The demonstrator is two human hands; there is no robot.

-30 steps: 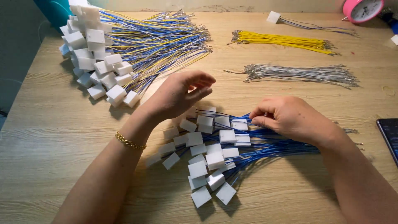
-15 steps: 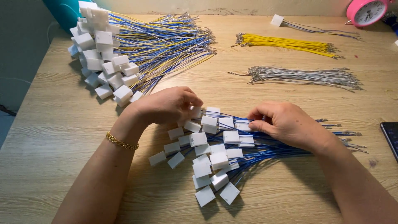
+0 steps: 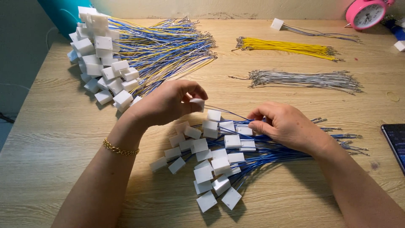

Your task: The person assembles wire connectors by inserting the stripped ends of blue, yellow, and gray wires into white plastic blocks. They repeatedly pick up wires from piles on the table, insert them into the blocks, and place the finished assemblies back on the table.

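Left hand [image 3: 166, 103] has come up off the pile since a second ago — it was flat over the white connectors, now it's lifted and pinching one white connector [image 3: 197, 102] between thumb and fingertips. Right hand [image 3: 289, 126] stayed put on the blue wire bundle [image 3: 278, 152], fingers closed on a single blue wire [image 3: 228, 112] that runs taut from that connector back to its grip. So one lead is now separated from the rest and stretched between both hands, clear of the bench [image 3: 55, 139].

The loose heap of white connectors [image 3: 211, 164] still lies under and in front of the hands, wires fanning right.

Reads as: one piece singled out, the rest of the heap unsorted — early in that pile.

Farther back: a bigger stack of connectors with blue and yellow wires [image 3: 139, 50], a yellow wire bundle [image 3: 287, 46], a grey wire bundle [image 3: 303, 79], a pink alarm clock [image 3: 367, 12].
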